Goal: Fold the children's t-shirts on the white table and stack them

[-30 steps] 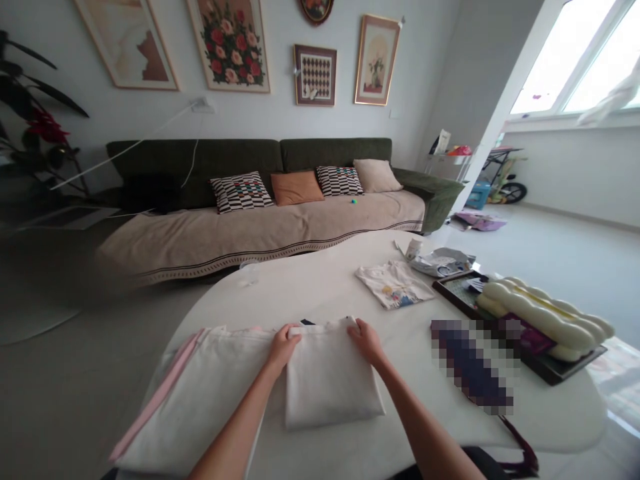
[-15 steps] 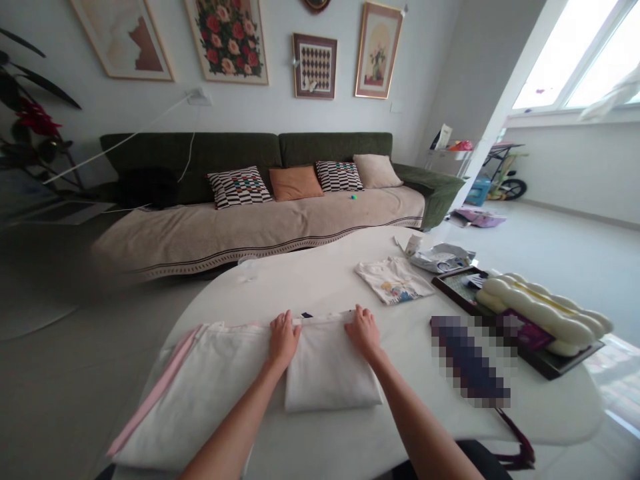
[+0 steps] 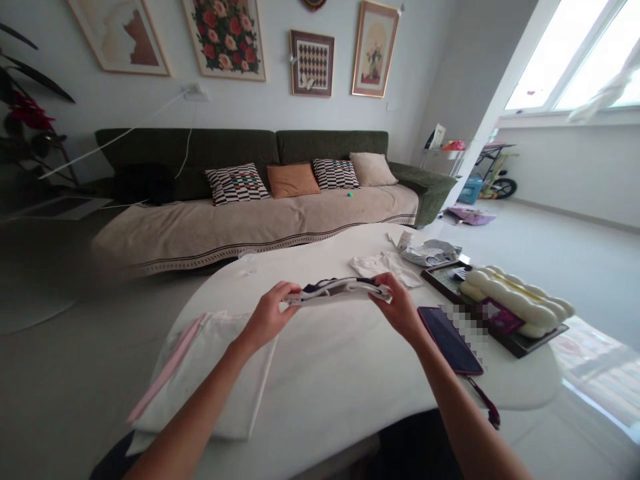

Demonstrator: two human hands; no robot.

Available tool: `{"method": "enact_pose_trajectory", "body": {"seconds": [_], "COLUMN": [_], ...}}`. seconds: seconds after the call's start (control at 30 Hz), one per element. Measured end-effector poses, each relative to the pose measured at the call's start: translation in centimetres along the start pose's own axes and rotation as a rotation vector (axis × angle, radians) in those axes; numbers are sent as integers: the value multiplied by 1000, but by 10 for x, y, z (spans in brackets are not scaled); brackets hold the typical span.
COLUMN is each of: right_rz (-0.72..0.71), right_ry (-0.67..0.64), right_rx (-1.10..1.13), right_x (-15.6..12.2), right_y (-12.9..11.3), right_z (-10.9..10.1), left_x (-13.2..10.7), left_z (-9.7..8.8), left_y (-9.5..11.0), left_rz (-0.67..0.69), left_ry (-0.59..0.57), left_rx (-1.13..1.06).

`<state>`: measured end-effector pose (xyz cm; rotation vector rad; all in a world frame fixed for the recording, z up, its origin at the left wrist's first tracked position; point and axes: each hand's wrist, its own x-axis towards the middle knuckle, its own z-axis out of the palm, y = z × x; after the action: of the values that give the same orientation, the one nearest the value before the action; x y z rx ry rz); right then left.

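The left hand [image 3: 267, 315] and right hand [image 3: 396, 305] are both curled, each pinching one end of a folded white cloth [image 3: 337, 291] between thumb and fingers. The cloth forms a narrow band between them, with a dark layer showing along its top. It seems to be held just above the middle of the white counter [image 3: 320, 380], though the overhead view makes any gap hard to judge. Because only its ends are held, the unsupported middle could sag, and the layers could slide apart if either pinch loosens or the hands drift closer together. Pulling too hard could instead drag the fold out of line. The main hazards lie along the forearms. The left one crosses above a folded white stack [image 3: 205, 380] with a pink edge [image 3: 167, 367], whose outer side seems to sit at or over the counter's edge, so a brush from the arm could skew it or tip it off. The right forearm passes just beside a phone [image 3: 445, 340], partly pixelated, whose maroon strap [image 3: 484, 402] trails over the edge; catching that strap could pull the phone down. A printed T-shirt [image 3: 383, 267] lies just ahead of the right hand, where a wide forward swing of the cloth could rumple it.
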<state>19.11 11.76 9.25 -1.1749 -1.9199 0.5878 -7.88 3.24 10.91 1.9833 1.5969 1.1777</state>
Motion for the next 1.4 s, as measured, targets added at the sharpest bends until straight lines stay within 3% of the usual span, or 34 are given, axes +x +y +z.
{"method": "enact_pose_trajectory", "body": {"seconds": [0.1, 0.2, 0.27, 0.37, 0.47, 0.57, 0.63, 0.73, 0.83, 0.93, 1.03, 1.17, 1.3, 1.4], "right_rz": [-90, -77, -48, 16, 38, 79, 102, 94, 58, 19, -9, 22, 30, -2], "right_ry": [-103, -353, -439, -352, -271, -354, -390, -420, -476, -558, -583, -523, -473, -371], "right_rx": [-122, -228, -236, -292, -416, -510, -528, -493, -445, -491, -567, -609, -603, -570], "right_x": [-56, -111, -133, -141, -139, -147, -156, -161, -149, -119, -81, -50, -59, -85], "right_y": [12, 37, 45, 35, 10, -5, -6, 0, 5, 13, 23, 17, -14, -23], "right_z": [-8, -5, -1, 16, 53, 95, 111, 108, 82, 54, 42, 61, 88, 91], "left_x": [-42, -80, -91, -80, -52, -30, -24, -26, -38, -60, -90, -131, -149, -140], "left_z": [8, 21, 27, 40, 64, 90, 101, 105, 97, 83, 80, 115, 148, 137], "left_y": [7, -4, -14, -26, -35, -44, -52, -60, -60, -48, -22, 21, 56, 69], "left_rz": [46, 44, 22, -29, -76, -180, -236, -215, -157, -107, -44, -23, -26, 27], "left_ry": [-193, -479, -554, -415, -310, -377, -431, -406, -306, -269, -314, -446, -639, -628], "left_rx": [91, 132, 126, 140, 208, 304, 363, 413, 481, 560, 567, 425, 91, -127]}}
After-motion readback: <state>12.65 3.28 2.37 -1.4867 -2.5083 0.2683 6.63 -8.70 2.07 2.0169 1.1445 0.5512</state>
